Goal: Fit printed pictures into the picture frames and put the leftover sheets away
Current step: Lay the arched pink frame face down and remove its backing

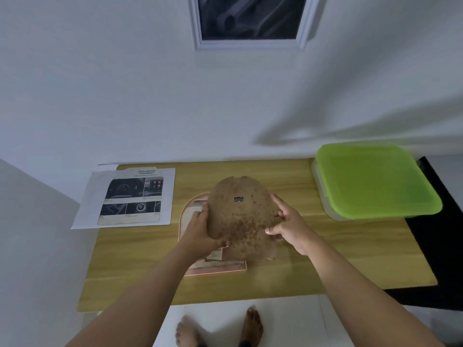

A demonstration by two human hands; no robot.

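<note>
We see both hands grasping a brown arched backing board (pixel 238 216) over the middle of the wooden worktop (pixel 350 251). The left hand (pixel 200 229) has its fingers curled round the board's left edge. The right hand (pixel 288 221) pinches the right edge, with the thumb on the face turned towards us and the other fingers behind. The board is speckled with dark spots and carries a small black hanger near its top.

Under the board lies an arched picture frame (pixel 215 270) with a pinkish rim, flat on the worktop. The board and the left hand cover most of it, so we see only the left side and the near edge. A strip of printed paper shows inside the frame beside the left hand. We cannot tell whether the board's lower edge touches the frame.

At the far left corner, well apart from the frame, a printed sheet (pixel 132 196) with car photographs lies on a plain white sheet (pixel 85 209), which hangs over the worktop's left edge. At the far right corner sits a clear box with a green lid (pixel 375 181), which juts past the right edge. A black surface (pixel 438 246) runs beside the worktop on the right.

A white-framed dark panel (pixel 250 18) is on the wall behind. Two bare feet (pixel 253 324) stand on the pale floor at the near edge.
</note>
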